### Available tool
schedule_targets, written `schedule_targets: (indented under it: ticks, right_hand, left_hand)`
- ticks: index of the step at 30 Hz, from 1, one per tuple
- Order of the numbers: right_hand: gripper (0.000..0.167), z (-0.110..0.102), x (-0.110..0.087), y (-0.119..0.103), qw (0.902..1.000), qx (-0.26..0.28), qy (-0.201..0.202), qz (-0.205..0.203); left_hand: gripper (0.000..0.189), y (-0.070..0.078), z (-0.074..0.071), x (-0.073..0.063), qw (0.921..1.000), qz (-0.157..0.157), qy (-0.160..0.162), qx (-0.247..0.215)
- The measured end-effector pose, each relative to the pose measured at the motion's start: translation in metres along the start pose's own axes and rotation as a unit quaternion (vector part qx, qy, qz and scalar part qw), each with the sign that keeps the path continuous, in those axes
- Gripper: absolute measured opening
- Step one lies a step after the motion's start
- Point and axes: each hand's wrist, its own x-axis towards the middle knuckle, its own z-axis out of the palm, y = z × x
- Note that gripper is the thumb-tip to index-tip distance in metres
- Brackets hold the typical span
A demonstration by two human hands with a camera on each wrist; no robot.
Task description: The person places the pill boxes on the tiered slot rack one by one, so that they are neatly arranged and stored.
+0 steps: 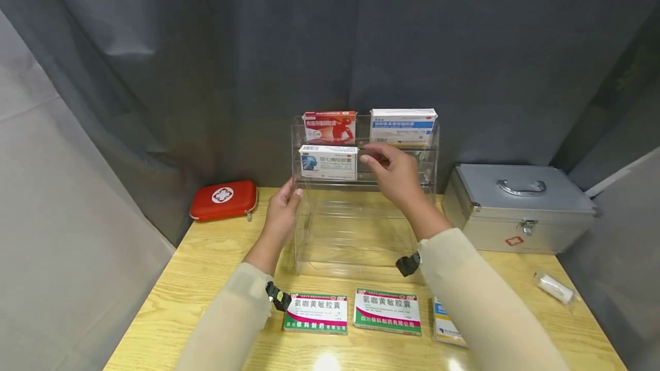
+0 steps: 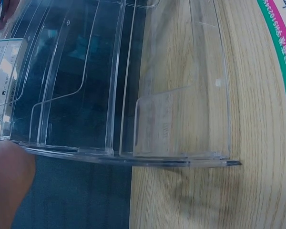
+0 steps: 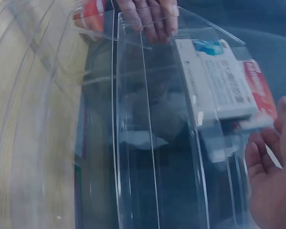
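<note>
A clear plastic tiered display rack (image 1: pixel 356 271) stands on the table. My left hand (image 1: pixel 282 208) holds its left side, about level with the second tier. On that tier sits a white medicine box (image 1: pixel 330 165) with a blue picture, left of the middle. Beside the box's right edge is my right hand (image 1: pixel 397 173), fingers bent and thumb close to the corner; the right wrist view shows nothing gripped in this hand (image 3: pixel 276 162). On the top tier stand a red medicine box (image 1: pixel 330 127) at left and a blue-and-white medicine box (image 1: pixel 402 127) at right.
Two green-and-white medicine boxes (image 1: pixel 315 314) (image 1: pixel 388 312) lie in front of the rack. Another blue-and-white box (image 1: pixel 447 325) is partly under the right sleeve. A red zip case (image 1: pixel 224 200) stands at left. At right are a metal first-aid case (image 1: pixel 521 210) and a wrapped white roll (image 1: pixel 554 288).
</note>
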Motion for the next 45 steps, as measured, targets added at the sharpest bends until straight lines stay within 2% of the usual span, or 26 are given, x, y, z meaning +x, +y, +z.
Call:
schedule_targets:
  ticks: [3,8,11,14,20,22,25,30,34,38,42,45]
  right_hand:
    - [0.043,-0.026,-0.030,0.014,0.9993,-0.021,-0.026,-0.016]
    - [0.037,-0.071,-0.100,0.058,0.9922,-0.067,-0.105,-0.007]
    - [0.030,-0.093,-0.141,0.086,0.9857,-0.090,-0.139,0.034]
    - [0.032,-0.111,-0.177,0.114,0.9782,-0.091,-0.167,0.084]
    - [0.061,-0.141,-0.235,0.160,0.9566,-0.085,-0.218,0.173]
    - [0.070,-0.149,-0.248,0.169,0.9513,-0.085,-0.230,0.186]
    - [0.085,-0.156,-0.262,0.180,0.9435,-0.087,-0.248,0.202]
    - [0.103,-0.153,-0.270,0.192,0.9385,-0.133,-0.264,0.179]
    - [0.099,-0.152,-0.267,0.192,0.9350,-0.167,-0.272,0.154]
    - [0.096,-0.150,-0.264,0.191,0.9327,-0.164,-0.278,0.160]
    - [0.097,-0.147,-0.261,0.191,0.9325,-0.130,-0.270,0.201]
    - [0.086,-0.146,-0.259,0.190,0.9337,-0.126,-0.240,0.233]
  left_hand:
    - [0.055,0.000,0.002,-0.001,1.0000,-0.006,0.000,-0.003]
    - [0.055,-0.002,0.004,-0.003,0.9998,-0.020,-0.008,0.002]
    - [0.055,-0.002,0.002,-0.004,0.9997,-0.023,-0.010,0.008]
    - [0.055,-0.001,0.000,-0.004,0.9998,-0.015,-0.013,0.007]
    - [0.055,0.002,-0.003,-0.002,0.9998,-0.004,-0.018,0.000]
    - [0.054,0.002,-0.002,-0.002,0.9998,-0.005,-0.016,-0.005]
    - [0.054,0.001,0.000,-0.002,0.9998,-0.005,-0.011,-0.014]
    - [0.053,0.000,0.000,-0.001,0.9997,0.002,-0.007,-0.024]
    - [0.053,-0.002,0.000,0.000,0.9996,0.004,-0.004,-0.029]
    - [0.054,-0.001,0.000,0.000,0.9996,0.000,-0.002,-0.030]
    - [0.054,-0.001,0.000,0.000,0.9996,-0.006,-0.004,-0.029]
    - [0.054,-0.001,0.000,0.000,0.9996,-0.007,-0.006,-0.027]
